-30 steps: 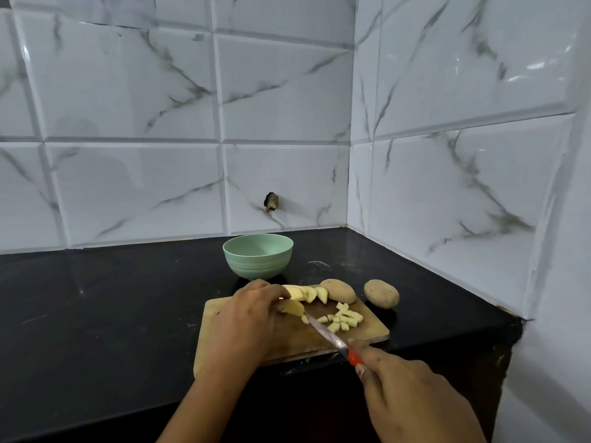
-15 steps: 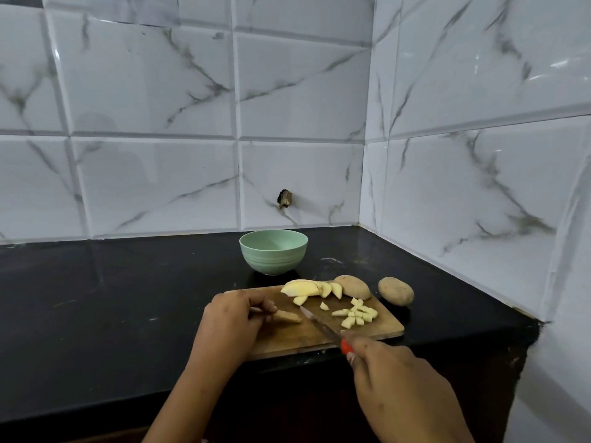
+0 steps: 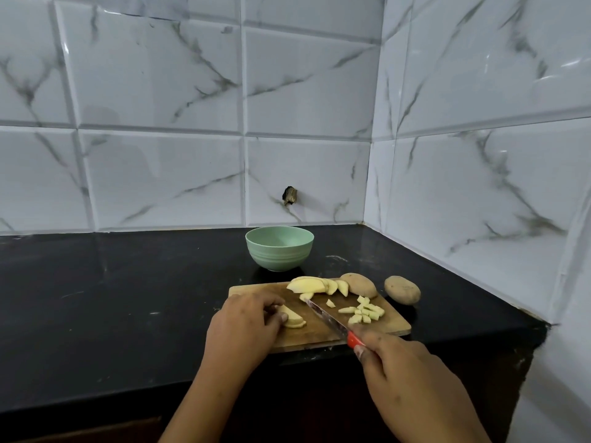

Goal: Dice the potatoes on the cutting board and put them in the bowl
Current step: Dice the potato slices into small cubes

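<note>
Not even halfway, I reckon: just a small pile of dice (image 3: 366, 311) on the right part of the cutting board (image 3: 393, 324), wedges (image 3: 315, 285) and a skin-on potato piece (image 3: 359, 284) along its far edge, a whole potato (image 3: 402, 289) just off its right side, and the green bowl (image 3: 279, 247) behind it looks empty. My left hand (image 3: 246, 327) pins a stack of slices (image 3: 292, 316) near the board's left with curled fingertips. My right hand (image 3: 412, 378) is wrapped round the red-handled knife (image 3: 323, 316), whose blade crosses the board's middle.
</note>
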